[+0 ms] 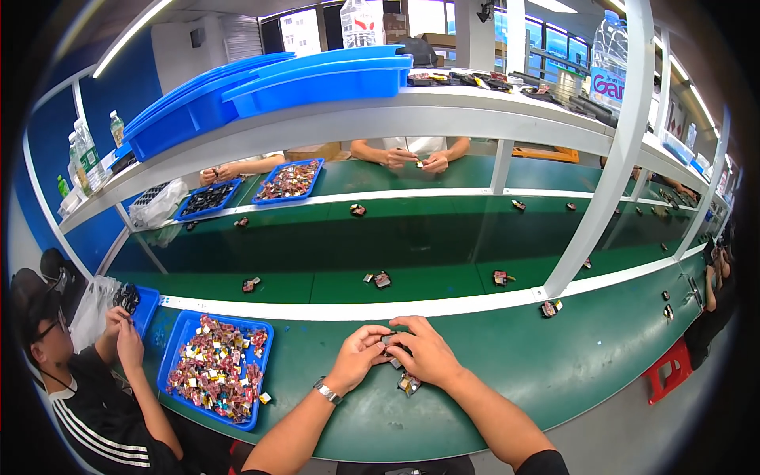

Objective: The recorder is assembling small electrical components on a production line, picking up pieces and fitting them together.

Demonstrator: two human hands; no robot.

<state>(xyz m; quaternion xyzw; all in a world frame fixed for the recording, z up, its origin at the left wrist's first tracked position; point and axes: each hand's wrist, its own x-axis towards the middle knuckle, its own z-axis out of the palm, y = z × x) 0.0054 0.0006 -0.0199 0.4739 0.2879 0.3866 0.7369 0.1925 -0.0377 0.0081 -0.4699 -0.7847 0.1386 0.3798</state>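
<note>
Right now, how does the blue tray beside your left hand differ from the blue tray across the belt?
The near blue tray looks bigger and sits beside the left hand; the far blue tray lies beyond the belt, under the shelf. The near one's pieces are heaped fuller. Both are blue, rectangular, holding small red-and-gold pieces.

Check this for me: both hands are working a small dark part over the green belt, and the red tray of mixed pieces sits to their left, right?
Not quite: the head view shows a blue plastic tray, not red. Otherwise right: left hand and right hand work a small dark part over the green belt.

Both hands [396, 352] pinch small dark part [393, 341] over green bench [507, 372].
</note>
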